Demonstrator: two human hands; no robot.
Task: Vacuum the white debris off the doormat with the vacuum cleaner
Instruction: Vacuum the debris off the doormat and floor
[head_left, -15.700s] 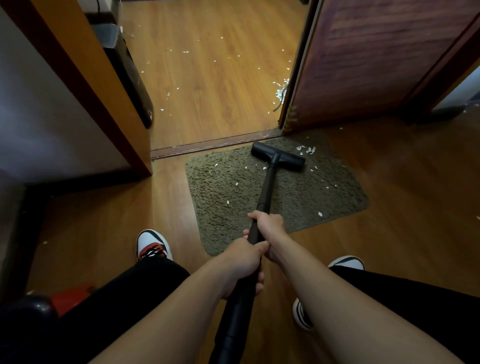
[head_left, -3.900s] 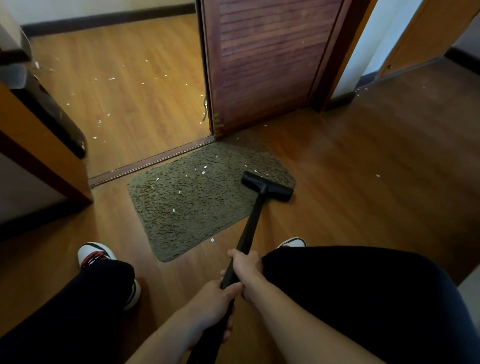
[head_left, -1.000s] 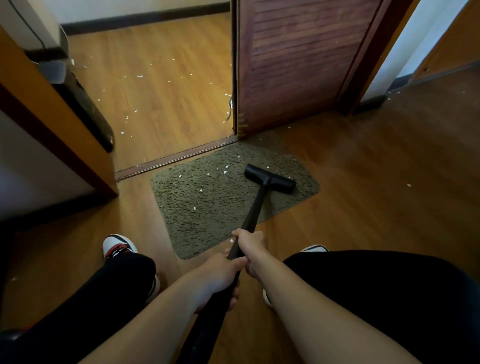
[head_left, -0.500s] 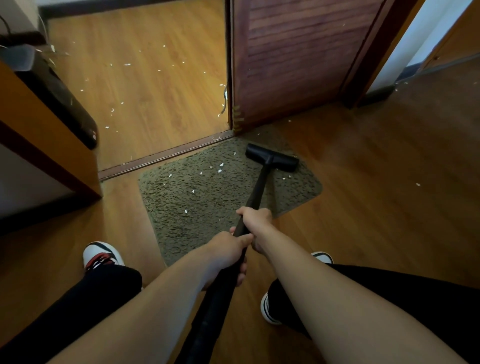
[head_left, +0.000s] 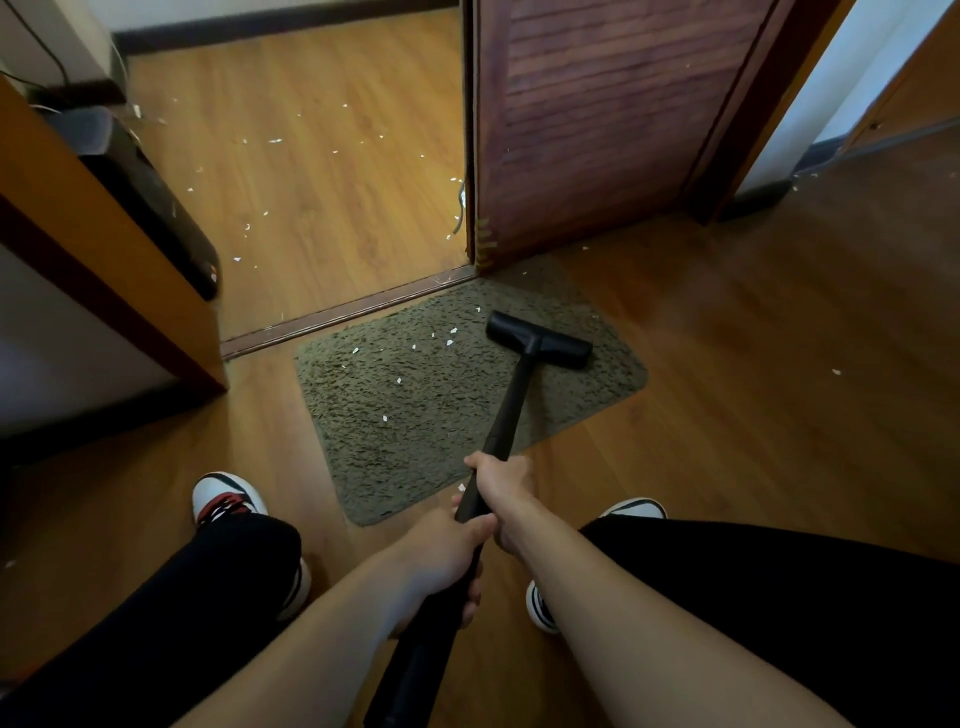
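Note:
An olive shaggy doormat (head_left: 415, 415) lies on the wooden floor in front of a doorway. Several small white debris bits (head_left: 451, 342) dot its left and middle parts. The black vacuum head (head_left: 540, 340) rests on the mat's far right part, just right of those bits. Its black wand (head_left: 506, 415) runs back toward me. My right hand (head_left: 501, 491) grips the wand higher up, and my left hand (head_left: 447, 558) grips it just below, both closed around it.
A dark red slatted door (head_left: 597, 130) stands open behind the mat, with a threshold strip (head_left: 343, 314) at the mat's far edge. More white bits (head_left: 270, 140) litter the room beyond. A black appliance (head_left: 150, 197) and a door frame (head_left: 104, 260) stand left. My shoes (head_left: 223, 499) flank the wand.
The vacuum head has drawn back a little from the mat's far edge toward me and sits slightly right. The view has shifted, and my hands keep their grip on the wand.

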